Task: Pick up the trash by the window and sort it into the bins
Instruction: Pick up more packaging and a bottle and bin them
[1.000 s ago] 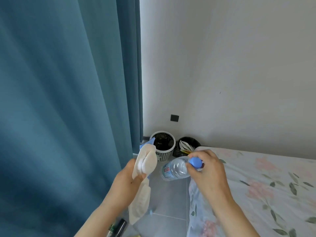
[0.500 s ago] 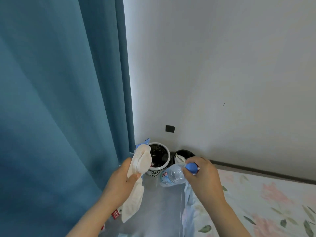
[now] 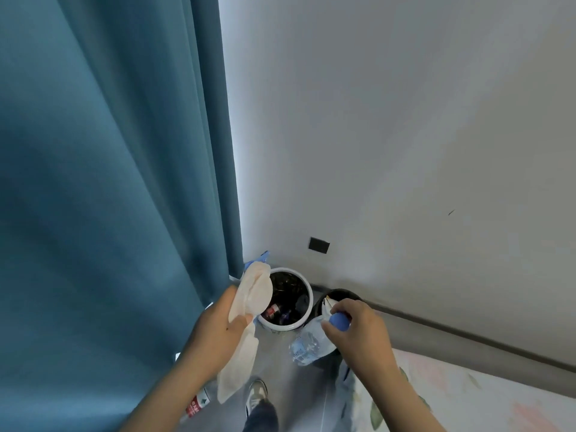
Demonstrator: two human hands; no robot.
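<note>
My left hand [image 3: 218, 335] grips a crumpled cream-white paper wrapper [image 3: 246, 319] with a bit of blue sticking out at its top; it hangs just left of the white bin [image 3: 307, 307], which holds dark trash and small bottles. My right hand [image 3: 358, 332] holds a clear plastic water bottle [image 3: 307, 344] by its blue cap [image 3: 339, 321], tilted down-left. The bottle hangs in front of the black bin [image 3: 346, 296], which stands right of the white bin against the wall.
A teal curtain [image 3: 109, 182] fills the left. A floral bed sheet [image 3: 467, 397] lies at lower right. A red-and-white can [image 3: 196, 405] lies on the grey floor by the curtain. My shoe [image 3: 257, 392] stands below the bins. A dark wall socket [image 3: 318, 244] sits above them.
I have stepped closer to the bins, which now lie right below my hands. Both hands still hold their items; the bottle has tilted further downward.
</note>
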